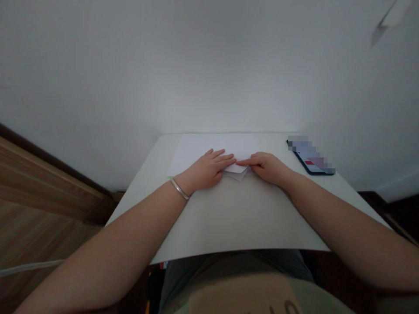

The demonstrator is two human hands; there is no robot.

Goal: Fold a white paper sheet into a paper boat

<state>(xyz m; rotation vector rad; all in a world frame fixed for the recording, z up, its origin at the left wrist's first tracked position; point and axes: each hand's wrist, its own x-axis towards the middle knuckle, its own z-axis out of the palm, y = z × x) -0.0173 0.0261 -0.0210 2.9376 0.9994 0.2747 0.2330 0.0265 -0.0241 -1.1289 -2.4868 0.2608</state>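
A small folded piece of white paper [238,169] lies on the table, its layered corner pointing toward me. My left hand [211,169] rests palm down over its left part, fingers stretched out and slightly spread. From the other side, my right hand [266,166] meets the paper with its index finger laid along the top and the other fingers curled in. The right thumb is mostly hidden, near the paper's right edge. Beneath the folded piece and beyond it lies a larger flat white sheet [193,148], partly covered by my left hand.
The white table [242,222] ends against a plain wall [225,65] at the back. Toward the back right lies a phone [312,159], its screen partly pixelated. Wooden furniture [42,187] stands to the left. A silver bangle [179,189] circles my left wrist.
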